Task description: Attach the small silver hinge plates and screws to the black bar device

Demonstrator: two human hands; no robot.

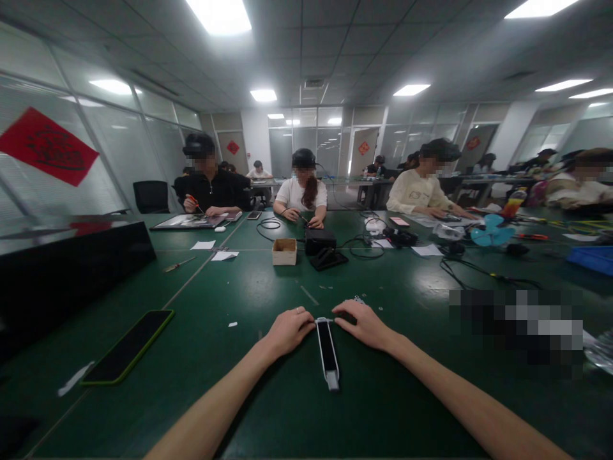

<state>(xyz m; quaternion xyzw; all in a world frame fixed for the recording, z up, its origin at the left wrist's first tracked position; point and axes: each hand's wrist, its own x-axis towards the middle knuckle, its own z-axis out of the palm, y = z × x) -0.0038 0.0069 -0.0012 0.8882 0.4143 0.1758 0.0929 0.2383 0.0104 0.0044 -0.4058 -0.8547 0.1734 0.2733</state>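
Your left hand (290, 331) and right hand (364, 324) sit on either side of a narrow black strip (327, 348), its glossy face edged in white plastic, lying lengthwise on the matte green table (268, 409) in front of you. Your left grip curves loosely at the strip's far end, though I can't tell whether it's holding on; your right grip stays open just beyond it. To your left lies a flat phone (127, 346) in a green-rimmed case; farther off sits a small cardboard box (284, 252).
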